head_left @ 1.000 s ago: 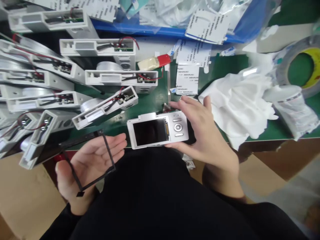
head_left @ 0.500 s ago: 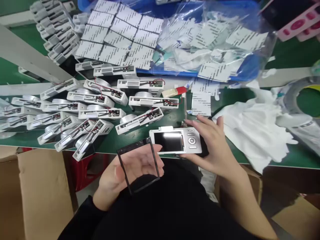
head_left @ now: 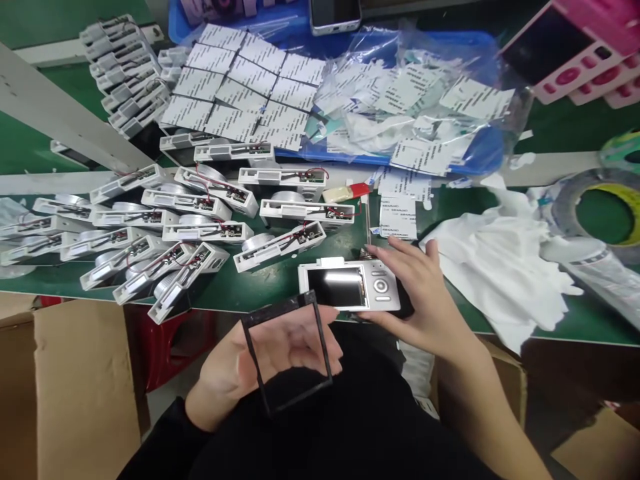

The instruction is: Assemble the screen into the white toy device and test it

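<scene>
White camera body [head_left: 381, 285] pinched in the right hand [head_left: 425, 310], black frame [head_left: 278, 310] borne on the left hand [head_left: 267, 363]

Green table [head_left: 215, 297] space is taken up at the far side by a blue tray [head_left: 185, 23] heaped with label sheets [head_left: 240, 87]. Rows of white housings [head_left: 280, 212], fitted with small circuit boards and red wires, are laid over the left half, mostly turned the same way, probably so that they can be kept sorted. A white cloth [head_left: 500, 280] is bunched at the right, with a roll of tape [head_left: 563, 207] set beyond it. Only a narrow green strip is left between the nearest housings and the near table edge, which may be why both hands are kept out at that edge, with a cardboard box [head_left: 80, 393] below to the left.

The camera body is held just over the edge, its screen [head_left: 335, 287] faced up. Its right end is gripped between fingers and thumb. The left hand's grip is spread palm up, and the frame is laid across it, just beside the camera body; no pinch on it can be seen.
</scene>
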`<state>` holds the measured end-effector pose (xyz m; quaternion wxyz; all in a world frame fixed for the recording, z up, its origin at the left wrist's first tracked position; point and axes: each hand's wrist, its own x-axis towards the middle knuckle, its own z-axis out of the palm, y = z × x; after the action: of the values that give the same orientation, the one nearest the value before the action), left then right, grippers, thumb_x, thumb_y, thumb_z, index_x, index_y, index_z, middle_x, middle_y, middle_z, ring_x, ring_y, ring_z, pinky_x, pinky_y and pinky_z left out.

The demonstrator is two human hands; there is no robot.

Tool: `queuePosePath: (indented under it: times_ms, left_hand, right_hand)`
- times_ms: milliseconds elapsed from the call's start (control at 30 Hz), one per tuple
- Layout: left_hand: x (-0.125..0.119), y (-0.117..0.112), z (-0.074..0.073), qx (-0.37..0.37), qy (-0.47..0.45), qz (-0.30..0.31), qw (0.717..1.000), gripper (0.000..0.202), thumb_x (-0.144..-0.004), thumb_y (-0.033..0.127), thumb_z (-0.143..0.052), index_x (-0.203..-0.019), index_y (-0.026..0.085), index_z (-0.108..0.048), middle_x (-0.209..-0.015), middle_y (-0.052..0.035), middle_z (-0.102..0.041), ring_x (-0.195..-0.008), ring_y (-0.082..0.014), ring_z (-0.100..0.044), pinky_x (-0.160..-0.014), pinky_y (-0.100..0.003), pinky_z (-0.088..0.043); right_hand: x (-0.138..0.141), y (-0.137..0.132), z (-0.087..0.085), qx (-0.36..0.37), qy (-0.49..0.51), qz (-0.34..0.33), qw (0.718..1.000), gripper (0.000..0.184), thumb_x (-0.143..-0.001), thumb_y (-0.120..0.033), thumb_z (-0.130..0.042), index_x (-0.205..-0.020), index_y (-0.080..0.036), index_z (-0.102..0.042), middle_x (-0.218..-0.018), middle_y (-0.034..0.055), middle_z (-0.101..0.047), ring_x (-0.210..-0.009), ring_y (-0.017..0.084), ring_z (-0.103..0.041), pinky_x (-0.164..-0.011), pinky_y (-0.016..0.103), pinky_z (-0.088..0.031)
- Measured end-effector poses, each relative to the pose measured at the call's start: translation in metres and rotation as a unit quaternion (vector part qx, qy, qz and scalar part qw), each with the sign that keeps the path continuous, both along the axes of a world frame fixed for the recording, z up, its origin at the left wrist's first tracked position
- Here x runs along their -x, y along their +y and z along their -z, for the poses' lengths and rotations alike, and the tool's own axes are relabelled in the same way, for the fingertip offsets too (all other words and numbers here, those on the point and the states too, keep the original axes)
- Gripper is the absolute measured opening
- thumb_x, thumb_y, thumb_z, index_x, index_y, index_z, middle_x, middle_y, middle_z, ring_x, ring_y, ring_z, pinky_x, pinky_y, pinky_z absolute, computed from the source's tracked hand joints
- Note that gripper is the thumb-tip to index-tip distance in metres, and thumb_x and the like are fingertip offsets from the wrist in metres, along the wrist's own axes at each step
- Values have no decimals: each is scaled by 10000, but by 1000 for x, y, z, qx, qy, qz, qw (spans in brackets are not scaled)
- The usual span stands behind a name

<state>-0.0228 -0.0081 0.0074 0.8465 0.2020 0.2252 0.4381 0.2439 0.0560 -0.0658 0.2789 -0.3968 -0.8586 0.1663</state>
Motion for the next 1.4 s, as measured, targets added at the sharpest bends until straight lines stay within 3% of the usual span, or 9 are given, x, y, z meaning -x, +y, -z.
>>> queuePosePath:
  times_ms: [200, 267, 400, 700, 933, 1133, 1300, 1400]
  left_hand:
    - [-2, 1, -2, -38, -112, 89, 989, 683, -827, 634, -744, -1376, 240, -645, -1101, -83, -722, -1035, -185, -733, -975, -279, -547]
    - [-4, 0, -1, -37, -143, 91, 985, 684, -816, 591, -779, -1388, 245, -635, -1134, -84, -725, -1049, -179, -741, -969, -256, -545]
    - [-6, -3, 0, -16, -177, 87, 980, 703, -778, 532, -836, -1381, 226, -641, -1197, -102, -721, -1083, -219, -749, -983, -304, -561]
    - [-8, 2, -12, -12, -228, 119, 966, 661, -818, 468, -821, -1401, 235, -618, -1173, -72, -743, -1140, -184, -733, -997, -241, -532]
    - [-9, -10, 6, -21, -200, 122, 972, 752, -774, 554, -829, -1404, 204, -611, -1098, -107, -744, -1112, -243, -742, -1004, -334, -546]
    - [-7, -16, 5, 26, -140, 138, 980, 903, -637, 627, -890, -1358, 146, -635, -1012, -109, -738, -1047, -271, -753, -962, -350, -561]
    - [-10, -17, 8, -14, -165, 128, 978, 854, -676, 610, -873, -1370, 176, -629, -1115, -123, -723, -1033, -252, -753, -947, -346, -567]
    - [-10, -13, 8, -28, -172, 131, 976, 823, -740, 617, -824, -1407, 190, -600, -1058, -108, -714, -1009, -235, -750, -908, -324, -571]
  right_hand:
    - [1, 1, -1, 6, -13, 2, 1000, 790, -948, -588, -601, -1602, -268, -295, -1405, 150, -644, -1421, 390, -502, -1243, 683, -194]
    - [1, 1, -1, 1, -12, 1, 1000, 786, -951, -582, -600, -1602, -261, -298, -1398, 156, -649, -1415, 393, -509, -1237, 692, -199]
    - [1, 1, -1, -5, -12, -6, 1000, 785, -948, -570, -616, -1593, -238, -315, -1402, 168, -645, -1415, 389, -504, -1237, 688, -195]
    - [0, 2, -1, -6, -12, -5, 1000, 777, -949, -564, -617, -1591, -239, -325, -1402, 172, -644, -1407, 394, -517, -1218, 707, -231]
    - [0, 1, 0, -9, -9, -4, 1000, 791, -946, -564, -618, -1604, -257, -304, -1402, 163, -648, -1410, 396, -519, -1221, 708, -236]
    - [1, 1, 0, -3, -14, -4, 1000, 783, -950, -566, -610, -1604, -264, -304, -1404, 160, -642, -1406, 397, -521, -1216, 716, -241]
    - [0, 1, 0, -4, -16, -6, 1000, 785, -951, -563, -608, -1605, -254, -304, -1406, 166, -638, -1402, 399, -522, -1209, 719, -251]
    - [0, 1, 0, -2, -16, -3, 1000, 792, -948, -563, -613, -1611, -266, -296, -1417, 156, -637, -1408, 393, -520, -1217, 709, -252]
